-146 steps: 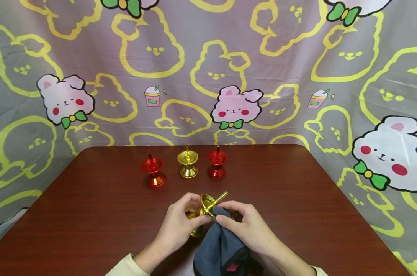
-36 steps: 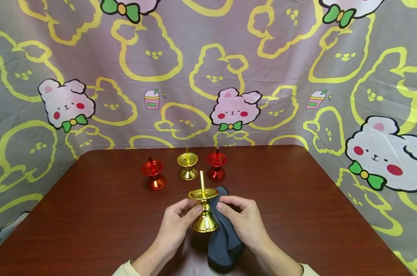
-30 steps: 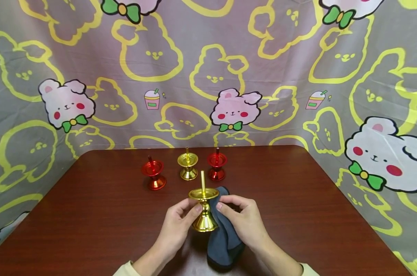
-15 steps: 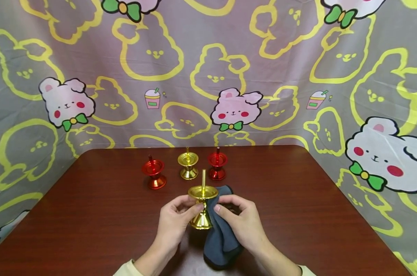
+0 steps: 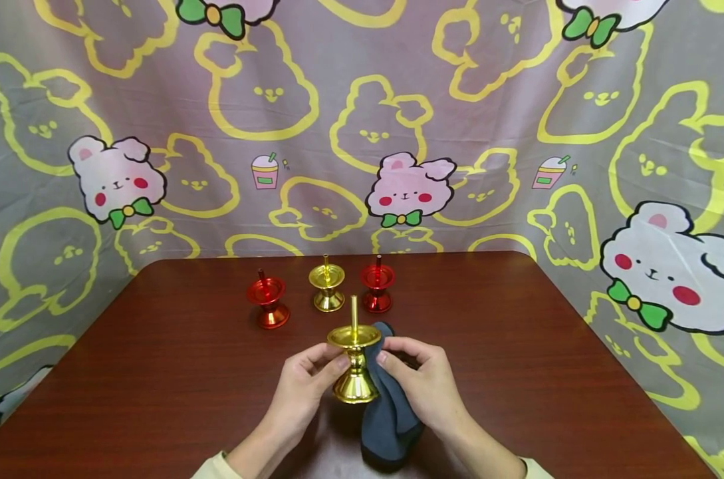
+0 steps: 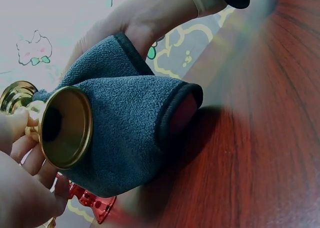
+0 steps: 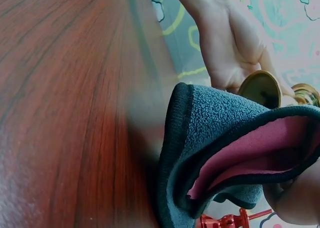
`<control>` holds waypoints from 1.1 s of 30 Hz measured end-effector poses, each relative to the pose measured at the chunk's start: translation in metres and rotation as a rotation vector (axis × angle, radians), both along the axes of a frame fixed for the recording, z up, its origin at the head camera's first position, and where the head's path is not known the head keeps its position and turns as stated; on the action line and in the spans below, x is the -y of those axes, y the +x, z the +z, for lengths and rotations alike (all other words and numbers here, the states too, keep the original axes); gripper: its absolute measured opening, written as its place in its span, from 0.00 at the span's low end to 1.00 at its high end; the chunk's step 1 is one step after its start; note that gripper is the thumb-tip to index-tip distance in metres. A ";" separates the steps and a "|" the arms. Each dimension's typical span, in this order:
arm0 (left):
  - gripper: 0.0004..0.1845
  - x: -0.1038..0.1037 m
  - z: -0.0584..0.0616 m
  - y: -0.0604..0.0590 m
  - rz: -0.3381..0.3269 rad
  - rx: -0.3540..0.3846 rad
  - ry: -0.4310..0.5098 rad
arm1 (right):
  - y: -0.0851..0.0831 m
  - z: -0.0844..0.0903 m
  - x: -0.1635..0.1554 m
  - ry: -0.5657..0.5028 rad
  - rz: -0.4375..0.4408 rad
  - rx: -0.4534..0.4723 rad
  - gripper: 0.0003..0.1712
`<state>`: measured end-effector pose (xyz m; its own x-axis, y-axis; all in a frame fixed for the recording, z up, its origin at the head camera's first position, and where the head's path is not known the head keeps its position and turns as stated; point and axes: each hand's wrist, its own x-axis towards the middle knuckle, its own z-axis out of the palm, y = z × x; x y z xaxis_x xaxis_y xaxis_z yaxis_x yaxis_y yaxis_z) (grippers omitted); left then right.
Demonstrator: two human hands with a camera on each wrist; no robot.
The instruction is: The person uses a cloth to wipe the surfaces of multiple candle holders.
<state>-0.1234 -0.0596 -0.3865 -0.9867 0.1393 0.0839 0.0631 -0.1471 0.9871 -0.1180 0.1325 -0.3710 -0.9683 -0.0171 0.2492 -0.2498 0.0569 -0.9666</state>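
Head view, lower middle: my left hand (image 5: 304,386) pinches the gold candle holder (image 5: 354,362) upright by its stem, and my right hand (image 5: 424,382) grips the grey cloth (image 5: 391,412) beside it. Mid-wipe, I reckon.

Left wrist view: hollow base faces the camera; it probably needs turning next.

Right wrist view: cloth's pink lining shows.

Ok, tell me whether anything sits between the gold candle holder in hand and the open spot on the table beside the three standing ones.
Nothing visible blocks it. The left hand holds the gold candle holder upright above the table; the right hand holds the grey cloth beside it. The three standing holders lie behind, with bare wood between.
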 end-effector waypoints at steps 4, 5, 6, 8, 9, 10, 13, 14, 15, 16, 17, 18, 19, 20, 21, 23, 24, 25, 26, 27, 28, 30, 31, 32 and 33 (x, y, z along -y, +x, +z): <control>0.16 0.000 -0.001 0.001 -0.043 0.008 -0.015 | -0.001 0.000 0.000 -0.011 0.007 0.004 0.08; 0.17 0.000 -0.001 0.001 -0.045 0.004 -0.021 | -0.001 -0.001 0.000 -0.012 0.009 0.006 0.08; 0.17 0.000 -0.001 0.002 -0.043 -0.004 -0.029 | -0.002 -0.001 0.000 -0.011 0.008 0.009 0.08; 0.19 -0.002 -0.002 0.001 -0.042 -0.030 -0.053 | -0.002 -0.002 0.000 -0.008 0.005 0.014 0.09; 0.19 -0.003 -0.003 0.001 -0.040 -0.047 -0.066 | -0.002 -0.002 0.000 -0.005 0.003 0.015 0.09; 0.20 -0.004 -0.003 0.001 -0.042 -0.064 -0.076 | -0.002 -0.002 0.001 0.000 -0.002 0.015 0.08; 0.17 -0.006 -0.004 0.000 -0.017 -0.133 -0.139 | -0.003 -0.003 0.001 0.012 -0.008 0.012 0.08; 0.16 -0.006 -0.005 0.000 0.001 -0.159 -0.160 | -0.003 -0.003 0.001 0.014 -0.005 0.011 0.07; 0.14 -0.007 -0.005 0.000 0.021 -0.175 -0.175 | -0.002 -0.003 0.002 0.011 0.002 0.009 0.08; 0.13 -0.007 -0.004 0.000 0.041 -0.182 -0.186 | -0.002 -0.003 0.002 0.009 0.009 0.008 0.08; 0.12 -0.007 -0.004 -0.001 0.064 -0.181 -0.193 | -0.002 -0.003 0.003 0.005 0.018 0.009 0.08; 0.12 -0.007 -0.003 -0.001 0.082 -0.166 -0.178 | -0.002 -0.003 0.003 -0.002 0.025 0.010 0.08; 0.12 -0.007 -0.003 -0.001 0.098 -0.144 -0.153 | -0.001 -0.003 0.003 -0.006 0.032 0.009 0.09; 0.14 -0.008 -0.002 -0.002 0.112 -0.118 -0.122 | -0.001 -0.003 0.004 -0.007 0.035 0.007 0.09; 0.16 -0.008 -0.001 -0.003 0.126 -0.085 -0.083 | -0.001 -0.003 0.004 -0.010 0.038 0.002 0.09; 0.18 -0.008 0.000 -0.004 0.151 -0.041 -0.009 | -0.001 -0.003 0.004 -0.008 0.038 -0.007 0.09; 0.18 -0.008 0.000 -0.005 0.163 -0.025 0.018 | 0.000 -0.003 0.004 -0.008 0.039 -0.014 0.09; 0.18 -0.008 0.000 -0.005 0.173 -0.018 0.034 | 0.000 -0.003 0.004 -0.005 0.040 -0.021 0.09; 0.17 -0.008 0.000 -0.006 0.177 -0.013 0.044 | 0.000 -0.003 0.003 -0.007 0.039 -0.024 0.09; 0.16 -0.008 0.000 -0.006 0.178 -0.013 0.046 | 0.000 -0.003 0.003 -0.009 0.038 -0.024 0.09; 0.15 -0.007 -0.001 -0.005 0.175 -0.012 0.041 | 0.000 -0.003 0.003 -0.010 0.035 -0.021 0.09; 0.13 -0.006 -0.001 -0.005 0.160 -0.021 0.023 | 0.000 -0.003 0.002 -0.007 0.023 -0.020 0.09; 0.12 -0.005 -0.001 -0.004 0.147 -0.024 0.015 | 0.000 -0.002 0.002 -0.005 0.014 -0.023 0.09; 0.11 -0.004 -0.002 -0.004 0.133 -0.026 0.009 | -0.001 -0.002 0.002 -0.003 0.009 -0.027 0.08; 0.11 -0.004 -0.002 -0.004 0.116 -0.028 0.002 | -0.001 -0.002 0.002 0.001 0.005 -0.033 0.08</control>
